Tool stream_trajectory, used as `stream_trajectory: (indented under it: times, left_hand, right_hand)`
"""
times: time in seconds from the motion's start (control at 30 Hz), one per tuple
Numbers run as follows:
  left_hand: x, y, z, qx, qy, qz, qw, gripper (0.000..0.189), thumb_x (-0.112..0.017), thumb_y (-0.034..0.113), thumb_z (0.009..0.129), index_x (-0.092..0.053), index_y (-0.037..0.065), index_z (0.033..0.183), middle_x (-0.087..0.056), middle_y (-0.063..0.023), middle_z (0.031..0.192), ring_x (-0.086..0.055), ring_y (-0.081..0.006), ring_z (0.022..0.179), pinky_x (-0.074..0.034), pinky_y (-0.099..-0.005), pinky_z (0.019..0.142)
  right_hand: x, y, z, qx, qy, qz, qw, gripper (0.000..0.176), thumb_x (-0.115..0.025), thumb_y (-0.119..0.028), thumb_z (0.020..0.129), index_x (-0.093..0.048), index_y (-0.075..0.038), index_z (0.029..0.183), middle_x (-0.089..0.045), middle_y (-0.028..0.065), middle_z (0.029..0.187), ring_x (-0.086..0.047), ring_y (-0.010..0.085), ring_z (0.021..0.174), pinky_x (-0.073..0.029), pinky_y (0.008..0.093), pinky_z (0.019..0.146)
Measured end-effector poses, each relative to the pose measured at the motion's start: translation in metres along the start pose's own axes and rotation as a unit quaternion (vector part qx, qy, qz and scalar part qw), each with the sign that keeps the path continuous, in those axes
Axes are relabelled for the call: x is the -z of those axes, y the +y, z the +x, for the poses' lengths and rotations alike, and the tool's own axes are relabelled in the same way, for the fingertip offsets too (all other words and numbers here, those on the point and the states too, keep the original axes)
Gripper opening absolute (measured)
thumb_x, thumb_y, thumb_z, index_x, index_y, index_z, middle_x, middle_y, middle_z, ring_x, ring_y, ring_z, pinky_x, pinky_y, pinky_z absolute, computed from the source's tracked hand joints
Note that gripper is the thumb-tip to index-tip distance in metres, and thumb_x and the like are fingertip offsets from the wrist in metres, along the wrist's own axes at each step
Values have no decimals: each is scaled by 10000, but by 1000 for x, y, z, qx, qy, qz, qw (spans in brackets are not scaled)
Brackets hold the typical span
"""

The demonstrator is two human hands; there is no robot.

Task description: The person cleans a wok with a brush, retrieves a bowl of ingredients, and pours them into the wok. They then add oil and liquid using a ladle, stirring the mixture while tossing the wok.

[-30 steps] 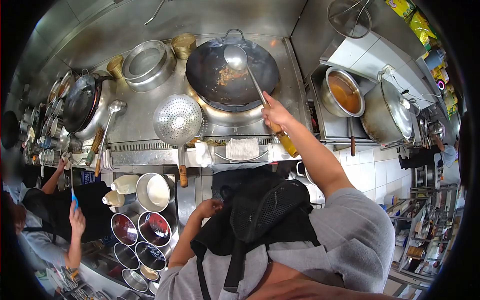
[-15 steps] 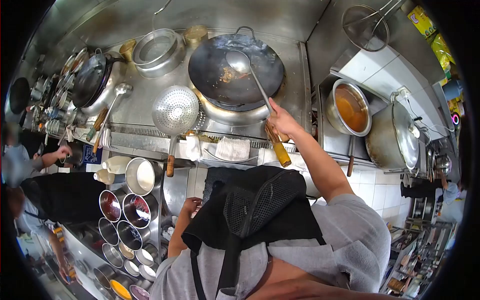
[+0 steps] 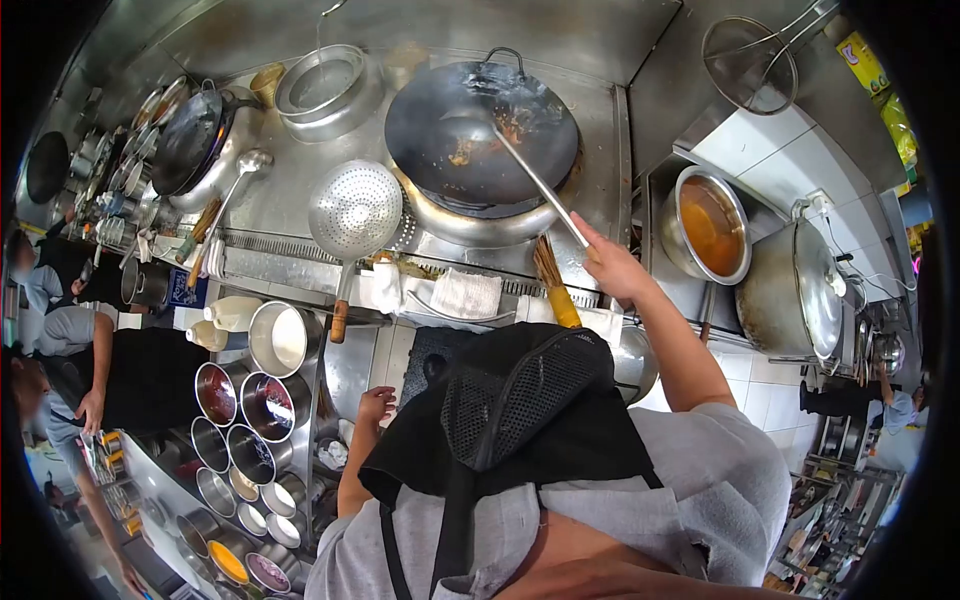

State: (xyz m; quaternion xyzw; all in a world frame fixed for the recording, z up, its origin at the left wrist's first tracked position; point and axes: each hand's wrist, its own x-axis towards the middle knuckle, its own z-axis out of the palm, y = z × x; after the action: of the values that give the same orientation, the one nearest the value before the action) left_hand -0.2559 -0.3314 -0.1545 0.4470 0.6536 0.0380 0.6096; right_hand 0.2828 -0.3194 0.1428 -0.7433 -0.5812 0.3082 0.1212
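Stir-fry station, seen from above. R. grip: right hand (image 3: 612,268) clamped round the handle end of 1 ladle (image 3: 540,183), at the wok's near-right rim. The shaft slants up-left over the rim and its bowl lies inside the wok (image 3: 480,130) among a few food scraps (image 3: 468,152). L. grip: left hand (image 3: 375,405) well below the wok, fingers apart, holding nothing. Left of the wok on the steel desk (image 3: 290,200): 1 perforated skimmer (image 3: 352,210), 1 spare ladle (image 3: 245,165), 1 second wok (image 3: 190,140), 1 steel basin (image 3: 320,85). Just below the wok: 1 folded cloth (image 3: 465,295), 1 bamboo brush (image 3: 555,290). Right of the wok: 1 pot of orange broth (image 3: 710,225), 1 lidded pot (image 3: 790,290), 1 wire strainer (image 3: 750,65) above them. Lower left of the wok: 2 white bottles (image 3: 235,312) and a cluster of round steel tubs (image 3: 268,405), count unclear at the frame edge.
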Motion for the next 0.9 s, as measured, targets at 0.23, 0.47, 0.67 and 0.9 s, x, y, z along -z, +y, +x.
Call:
stream_trajectory:
  times: [0.23, 0.47, 0.67, 0.9]
  left_hand:
    - [-1, -12, 6, -10, -68, -9, 998, 186, -537, 148, 958, -684, 128, 1071, -660, -13, 789, -589, -119, 574, -444, -290, 458]
    - [14, -26, 63, 37, -57, -81, 994, 200, -546, 172, 940, -689, 140, 1077, -667, -23, 810, -584, -117, 570, -463, -305, 469]
    - [13, 1, 48, 27, -39, -105, 993, 195, -556, 163, 936, -686, 121, 1074, -671, -36, 806, -575, -107, 554, -456, -274, 452]
    - [8, 10, 5, -8, -44, 67, 997, 190, -543, 128, 936, -678, 107, 1068, -659, -29, 774, -564, -104, 540, -443, -271, 447]
  right_hand:
    - [-15, 3, 32, -56, -1, 10, 998, 791, -527, -65, 904, -131, -313, 1541, -541, 294, 1275, -576, 414, 1114, -438, 428, 980]
    - [-15, -7, 37, -49, -5, -62, 997, 797, -539, -79, 892, -135, -304, 1542, -581, 296, 1206, -605, 411, 1052, -456, 444, 937]
    - [18, -18, -33, -93, -75, 13, 993, 793, -513, -91, 883, -132, -319, 1540, -551, 279, 1277, -557, 401, 1164, -412, 432, 1027]
    - [-11, 2, -13, -54, 3, 9, 999, 785, -514, -57, 871, -179, -294, 1540, -424, 256, 1437, -564, 361, 1168, -440, 385, 1006]
